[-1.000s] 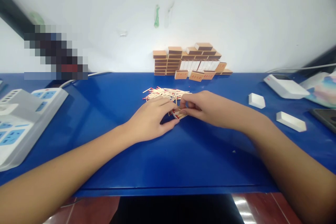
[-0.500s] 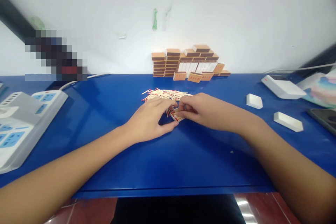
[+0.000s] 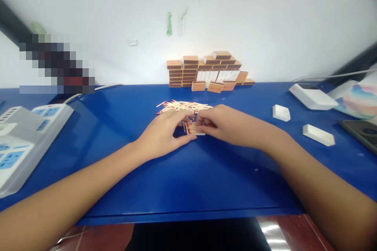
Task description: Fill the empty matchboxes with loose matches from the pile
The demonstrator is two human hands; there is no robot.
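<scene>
While the pale wall (image 3: pixel 118 15) fills the background, the blue tabletop (image 3: pixel 165 188) spans the foreground. Power strip (image 3: pixel 32 141): left side of tabletop. Matchbox stack (image 3: pixel 209 72): against the wall, several boxes leaning at its front. Left hand (image 3: pixel 161 133): grasping the small match tray (image 3: pixel 201 134), thumb at its near edge, other fingers curled around its far-left side. Right hand (image 3: pixel 218 125): thumb and fingers bent together over the tray's right part, touching the contents; cannot tell whether a match is gripped. Match pile (image 3: pixel 185 106): loose, just beyond both hands. Tray position: on the tabletop, between the two hands, below the right fingertips. Tray matches (image 3: pixel 191 128): inside, red heads mostly toward the left hand.
</scene>
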